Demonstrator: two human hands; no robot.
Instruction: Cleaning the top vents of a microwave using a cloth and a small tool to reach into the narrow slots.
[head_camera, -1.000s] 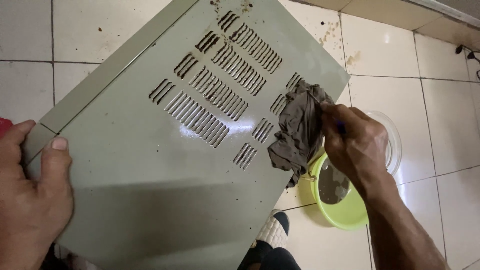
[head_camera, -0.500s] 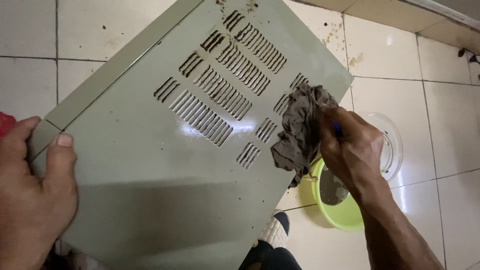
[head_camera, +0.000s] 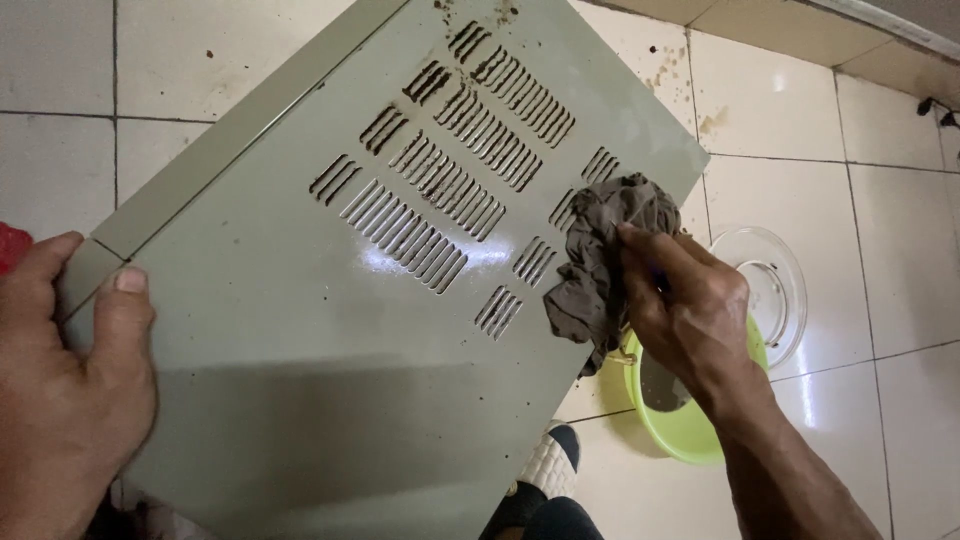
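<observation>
Closed tight, the right hand (head_camera: 690, 310) has a crumpled grey rag (head_camera: 600, 265) in its grip, pressed on the slotted pale-green metal cover (head_camera: 380, 330) near its right edge. Left hand (head_camera: 65, 400) clamps the cover's left corner, thumb on top, above the tiled floor (head_camera: 850, 130).

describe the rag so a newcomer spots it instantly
Start at the large pale green slotted metal panel tilted over the tiled floor. At its right edge, the right hand presses a crumpled grey-brown cloth rag: the only soft, dark, wrinkled thing there.
</observation>
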